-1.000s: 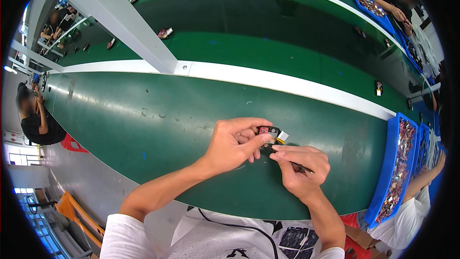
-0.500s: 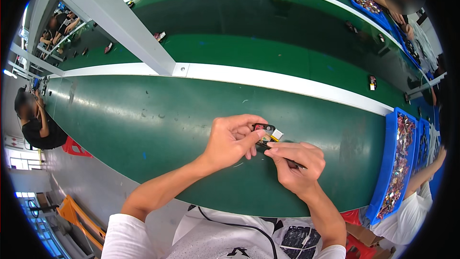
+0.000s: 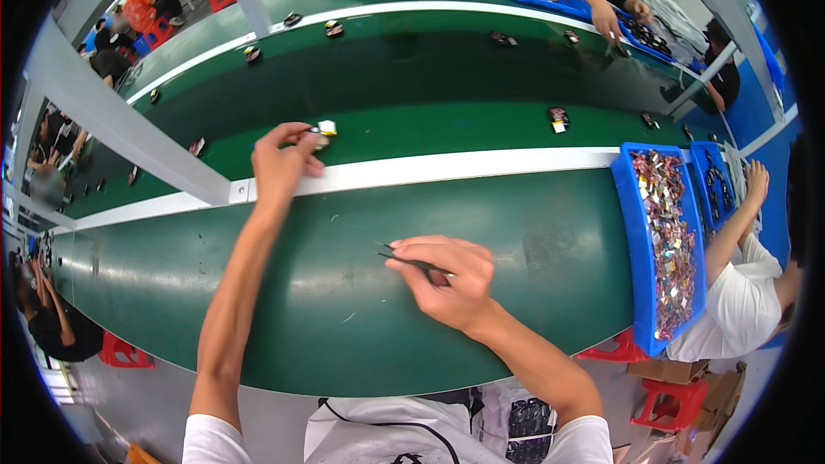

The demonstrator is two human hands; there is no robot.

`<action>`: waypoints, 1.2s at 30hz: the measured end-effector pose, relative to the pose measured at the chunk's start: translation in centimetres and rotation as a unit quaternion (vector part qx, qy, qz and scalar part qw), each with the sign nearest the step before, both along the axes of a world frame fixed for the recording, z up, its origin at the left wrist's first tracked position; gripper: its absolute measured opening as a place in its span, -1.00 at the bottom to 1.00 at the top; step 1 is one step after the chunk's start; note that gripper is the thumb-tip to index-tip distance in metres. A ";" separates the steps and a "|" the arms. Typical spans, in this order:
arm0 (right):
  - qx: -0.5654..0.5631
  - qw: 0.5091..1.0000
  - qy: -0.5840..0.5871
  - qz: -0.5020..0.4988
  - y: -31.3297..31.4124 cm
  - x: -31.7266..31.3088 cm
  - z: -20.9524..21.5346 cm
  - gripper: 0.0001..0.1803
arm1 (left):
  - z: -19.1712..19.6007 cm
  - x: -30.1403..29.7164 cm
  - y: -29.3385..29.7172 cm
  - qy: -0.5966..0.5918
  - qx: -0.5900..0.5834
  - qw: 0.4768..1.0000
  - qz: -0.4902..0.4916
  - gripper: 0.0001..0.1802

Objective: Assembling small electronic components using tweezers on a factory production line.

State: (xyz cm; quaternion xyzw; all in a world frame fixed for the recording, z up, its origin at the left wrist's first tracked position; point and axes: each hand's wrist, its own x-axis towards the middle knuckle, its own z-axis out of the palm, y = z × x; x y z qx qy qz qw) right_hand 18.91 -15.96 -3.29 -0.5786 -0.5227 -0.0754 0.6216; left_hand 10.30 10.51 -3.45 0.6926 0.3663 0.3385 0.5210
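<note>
My left hand (image 3: 284, 163) reaches past the white rail, its fingers closed on a small black electronic assembly with a silver-white battery-like block (image 3: 326, 127). The hand partly covers the piece, which is over the green conveyor belt (image 3: 412, 125). Over the near green bench (image 3: 412, 326), my right hand (image 3: 455, 279) grips dark tweezers (image 3: 402, 259). The tips of the tweezers point left, slightly apart, with nothing between them.
A blue tray (image 3: 634, 266) of small, mostly reddish parts stands at the bench's right end. A white rail (image 3: 481, 161) and a grey post (image 3: 129, 112) border the belt. Similar assemblies, one a black piece (image 3: 559, 117), lie along it. Co-workers sit opposite and at both sides.
My left hand has carried the assembly from the bench across the rail to the belt. My right hand has come away from it, still holding the tweezers. The view has shifted.
</note>
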 end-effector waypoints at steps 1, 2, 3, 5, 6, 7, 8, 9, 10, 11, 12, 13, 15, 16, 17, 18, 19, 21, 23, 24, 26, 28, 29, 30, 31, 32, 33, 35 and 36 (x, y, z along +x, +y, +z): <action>-0.009 1.000 0.004 0.006 -0.2 0.0 0.2 -0.79 | -0.4 0.2 1.6 0.037 0.022 0.999 0.017 -0.74; -0.016 1.000 0.009 0.012 -0.3 0.1 0.1 -0.77 | -0.1 0.5 2.5 0.076 0.045 0.995 0.035 -0.75; -0.008 1.000 0.020 0.010 -0.3 0.1 -0.4 -0.78 | 0.2 0.6 3.0 0.139 0.077 0.986 0.057 -0.72; -0.006 1.000 0.001 -0.002 -0.2 0.2 -0.3 -0.79 | 0.5 0.1 4.9 0.239 0.311 0.913 0.110 -0.66; -0.006 1.000 -0.017 -0.005 -0.1 0.1 0.0 -0.80 | 0.1 -0.5 5.6 0.275 0.361 0.877 0.161 -0.67; -0.008 1.000 -0.028 -0.009 0.0 0.2 -0.2 -0.82 | 0.3 0.0 5.5 0.265 0.381 0.870 0.167 -0.69; -0.006 1.000 -0.028 -0.013 -0.2 0.3 -0.3 -0.82 | 0.6 0.4 5.3 0.255 0.401 0.862 0.175 -0.70; -0.015 1.000 -0.026 -0.002 -0.4 0.2 -0.3 -0.82 | 1.0 1.0 5.0 0.254 0.403 0.862 0.174 -0.70; -0.023 0.999 -0.023 0.009 -0.4 0.1 -0.5 -0.83 | 1.5 1.9 4.5 0.220 0.378 0.891 0.125 -0.71; -0.021 0.999 -0.024 0.007 -0.5 0.1 -0.7 -0.83 | 1.9 2.8 4.1 0.185 0.351 0.915 0.076 -0.71; -0.024 0.999 -0.026 0.016 -0.4 0.0 -0.8 -0.82 | 1.4 3.9 4.3 0.135 0.364 0.920 0.044 -0.73; -0.029 0.999 -0.026 0.024 -0.5 -0.1 -1.0 -0.82 | 2.3 5.5 3.2 0.134 0.322 0.937 0.010 -0.73; -0.035 0.999 -0.030 0.020 -0.6 -0.3 -1.3 -0.82 | 4.2 9.3 0.2 0.134 0.255 0.955 -0.074 -0.75; -0.039 0.999 -0.032 0.018 -0.6 -0.4 -1.3 -0.82 | 4.8 11.1 -0.8 0.135 0.232 0.955 -0.123 -0.76; -0.039 0.998 -0.036 0.021 -0.7 -0.4 -1.2 -0.82 | 4.7 13.2 -0.9 0.157 0.257 0.936 -0.183 -0.76; -0.047 0.997 -0.046 0.028 -0.9 -0.5 -1.1 -0.79 | 4.7 15.3 -1.1 0.179 0.281 0.911 -0.242 -0.75; -0.057 0.996 -0.056 0.031 -1.1 -0.3 -1.1 -0.77 | 5.3 17.5 -2.6 0.212 0.243 0.908 -0.268 -0.76; -0.064 0.996 -0.062 0.031 -1.3 -0.1 -1.0 -0.77 | 6.0 21.9 -5.4 0.257 0.223 0.894 -0.292 -0.77; -0.069 0.995 -0.066 0.031 -1.0 -0.2 -0.9 -0.77 | 4.3 25.6 -6.7 0.248 0.332 0.869 -0.269 -0.77; -0.063 0.996 -0.058 0.032 -0.7 -0.4 -0.8 -0.78 | 3.3 27.0 -7.0 0.226 0.422 0.844 -0.242 -0.77; -0.064 0.996 -0.052 0.023 -0.8 0.0 -1.0 -0.79 | 2.6 29.3 -9.4 0.211 0.350 0.873 -0.265 -0.79; -0.075 0.995 -0.062 0.032 -1.1 0.2 -1.3 -0.78 | 2.0 30.7 -11.1 0.200 0.277 0.895 -0.286 -0.80; -0.076 0.994 -0.068 0.036 -1.2 0.3 -1.1 -0.77 | 1.7 31.2 -11.6 0.199 0.295 0.885 -0.301 -0.81; -0.076 0.994 -0.068 0.034 -1.3 0.3 -1.3 -0.77 | 1.4 31.6 -12.2 0.199 0.313 0.873 -0.316 -0.82; -0.076 0.994 -0.068 0.035 -1.3 0.3 -1.6 -0.76 | 1.1 31.8 -12.9 0.184 0.314 0.877 -0.312 -0.82; -0.075 0.994 -0.068 0.037 -1.3 0.3 -1.8 -0.75 | 0.9 32.0 -13.2 0.183 0.315 0.876 -0.316 -0.82; -0.074 0.994 -0.068 0.033 -1.3 0.4 -1.9 -0.75 | 0.8 32.3 -13.5 0.187 0.291 0.875 -0.338 -0.81; -0.071 0.994 -0.065 0.049 -1.3 0.6 -2.0 -0.74 | 0.3 32.7 -13.5 0.179 0.273 0.876 -0.354 -0.81; -0.071 0.994 -0.066 0.050 -1.3 0.6 -2.0 -0.74 | 0.1 32.9 -13.5 0.178 0.273 0.877 -0.354 -0.81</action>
